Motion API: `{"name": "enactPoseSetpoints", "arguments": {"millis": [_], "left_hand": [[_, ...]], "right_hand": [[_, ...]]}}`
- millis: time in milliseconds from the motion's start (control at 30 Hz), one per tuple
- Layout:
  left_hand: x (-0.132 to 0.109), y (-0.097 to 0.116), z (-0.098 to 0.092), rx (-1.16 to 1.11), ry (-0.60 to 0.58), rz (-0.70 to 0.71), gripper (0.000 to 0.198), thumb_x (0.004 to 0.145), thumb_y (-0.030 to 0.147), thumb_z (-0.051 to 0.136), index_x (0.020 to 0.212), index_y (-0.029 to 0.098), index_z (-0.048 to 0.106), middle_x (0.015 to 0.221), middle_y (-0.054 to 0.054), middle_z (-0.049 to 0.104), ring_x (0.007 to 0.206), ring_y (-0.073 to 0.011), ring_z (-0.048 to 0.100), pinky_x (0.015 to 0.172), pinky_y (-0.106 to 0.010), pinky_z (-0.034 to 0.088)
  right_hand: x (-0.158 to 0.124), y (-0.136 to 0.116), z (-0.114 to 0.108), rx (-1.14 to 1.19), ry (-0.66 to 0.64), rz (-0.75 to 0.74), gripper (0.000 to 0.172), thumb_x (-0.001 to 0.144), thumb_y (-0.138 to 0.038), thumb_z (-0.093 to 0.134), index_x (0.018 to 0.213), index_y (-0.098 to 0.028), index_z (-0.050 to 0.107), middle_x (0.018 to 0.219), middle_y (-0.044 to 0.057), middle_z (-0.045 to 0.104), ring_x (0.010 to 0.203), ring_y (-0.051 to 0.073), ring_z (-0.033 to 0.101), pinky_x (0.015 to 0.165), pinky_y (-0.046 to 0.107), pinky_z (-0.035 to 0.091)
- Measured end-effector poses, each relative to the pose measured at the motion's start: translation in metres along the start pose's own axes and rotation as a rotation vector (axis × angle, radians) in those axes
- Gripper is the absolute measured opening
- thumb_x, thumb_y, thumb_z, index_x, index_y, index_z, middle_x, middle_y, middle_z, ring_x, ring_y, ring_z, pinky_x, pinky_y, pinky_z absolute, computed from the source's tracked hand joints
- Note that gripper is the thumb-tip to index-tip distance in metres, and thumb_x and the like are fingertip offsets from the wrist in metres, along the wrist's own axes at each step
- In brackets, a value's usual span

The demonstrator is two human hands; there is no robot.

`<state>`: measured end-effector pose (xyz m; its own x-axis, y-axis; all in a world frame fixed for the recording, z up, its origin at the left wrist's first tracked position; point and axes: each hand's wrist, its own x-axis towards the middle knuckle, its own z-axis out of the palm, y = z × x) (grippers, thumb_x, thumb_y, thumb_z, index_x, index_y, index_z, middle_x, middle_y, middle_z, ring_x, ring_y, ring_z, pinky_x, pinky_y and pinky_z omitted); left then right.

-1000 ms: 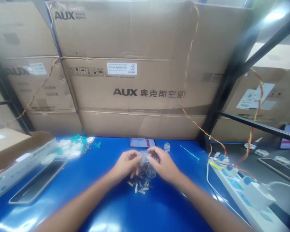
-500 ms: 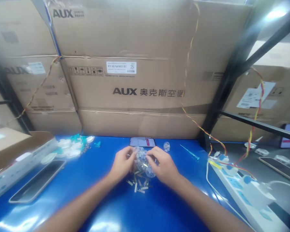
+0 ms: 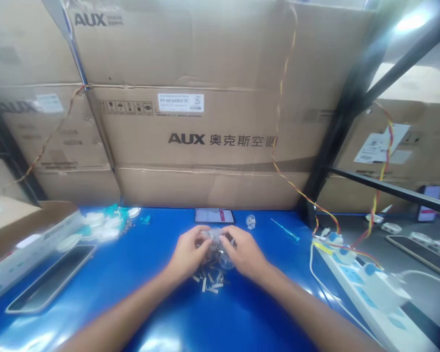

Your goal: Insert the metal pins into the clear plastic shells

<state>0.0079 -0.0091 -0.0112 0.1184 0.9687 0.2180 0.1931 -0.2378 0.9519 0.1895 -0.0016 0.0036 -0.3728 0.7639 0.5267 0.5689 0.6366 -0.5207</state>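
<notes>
Between my two hands is a clear plastic piece [image 3: 215, 233], blurred and partly covered by the fingers. My left hand [image 3: 189, 248] grips it from the left, thumb and fingers closed on it. From the other side my right hand [image 3: 243, 249] closes its thumb and fingers on the same piece. Right below lies a heap of more clear plastic parts [image 3: 226, 261], partly behind the hands. Small flat metal strips [image 3: 212, 283] are scattered on the blue table just in front of it.
Behind the hands lies a lit phone [image 3: 214, 215], with a single clear part [image 3: 251, 222] beside it. A thin screwdriver [image 3: 285, 230] lies farther right, near a white power strip [image 3: 355, 283]. White round parts [image 3: 102, 226], a dark phone-like slab [image 3: 51, 279] and an open carton [image 3: 29, 249] occupy the left.
Both hands have drawn closer together around the clear piece, with thumbs and fingers tilted further over it. The whole view has shifted slightly.
</notes>
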Motion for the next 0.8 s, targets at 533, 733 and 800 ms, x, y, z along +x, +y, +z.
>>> {"name": "enactPoseSetpoints", "arguments": {"millis": [533, 733, 800], "left_hand": [[0.001, -0.001, 0.001, 0.033, -0.020, -0.074, 0.023, 0.075, 0.028, 0.062, 0.095, 0.016, 0.058, 0.062, -0.001, 0.067, 0.045, -0.0144, 0.059, 0.044, -0.023, 0.046], [0.000, -0.001, 0.000, -0.015, -0.058, -0.104, 0.015, 0.074, 0.029, 0.063, 0.081, 0.016, 0.062, 0.057, -0.002, 0.066, 0.046, -0.0150, 0.060, 0.043, -0.022, 0.045], [-0.001, -0.002, 0.000, -0.013, -0.073, -0.106, 0.014, 0.074, 0.029, 0.062, 0.080, 0.016, 0.062, 0.057, -0.002, 0.065, 0.045, -0.0148, 0.059, 0.042, -0.022, 0.044]], "right_hand": [[-0.003, -0.004, 0.000, -0.126, 0.112, -0.083, 0.020, 0.085, -0.019, 0.055, 0.105, -0.019, 0.058, 0.098, 0.008, 0.060, 0.088, 0.020, 0.057, 0.079, 0.031, 0.046], [-0.006, -0.014, 0.000, -0.191, 0.016, -0.228, 0.019, 0.089, -0.018, 0.050, 0.103, -0.022, 0.063, 0.093, 0.007, 0.059, 0.086, 0.020, 0.055, 0.075, 0.030, 0.046], [-0.007, -0.014, 0.001, -0.208, -0.002, -0.242, 0.019, 0.090, -0.018, 0.050, 0.103, -0.022, 0.063, 0.094, 0.007, 0.060, 0.087, 0.020, 0.055, 0.074, 0.030, 0.046]]}}
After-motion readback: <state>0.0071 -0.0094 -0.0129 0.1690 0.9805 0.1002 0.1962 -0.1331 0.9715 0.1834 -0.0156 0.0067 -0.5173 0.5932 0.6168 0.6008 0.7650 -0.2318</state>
